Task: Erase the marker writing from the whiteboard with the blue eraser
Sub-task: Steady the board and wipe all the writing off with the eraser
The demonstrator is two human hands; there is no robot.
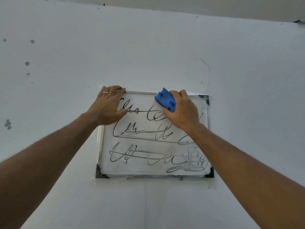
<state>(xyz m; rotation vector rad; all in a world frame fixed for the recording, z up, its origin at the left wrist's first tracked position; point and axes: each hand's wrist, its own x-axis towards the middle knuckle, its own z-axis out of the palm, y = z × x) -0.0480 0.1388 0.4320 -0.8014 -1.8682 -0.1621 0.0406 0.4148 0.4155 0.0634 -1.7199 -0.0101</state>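
Blocky blue eraser [165, 100] — glossy, metal-framed whiteboard [153, 167]

Bare wall [148, 52] all round the whiteboard [153, 169] — left hand [109, 104] across its top-left corner

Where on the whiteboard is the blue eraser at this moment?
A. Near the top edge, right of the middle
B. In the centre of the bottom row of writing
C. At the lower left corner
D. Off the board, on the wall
A: the right hand holds the blue eraser against the whiteboard just under its top frame, right of the middle, above the first row of writing.
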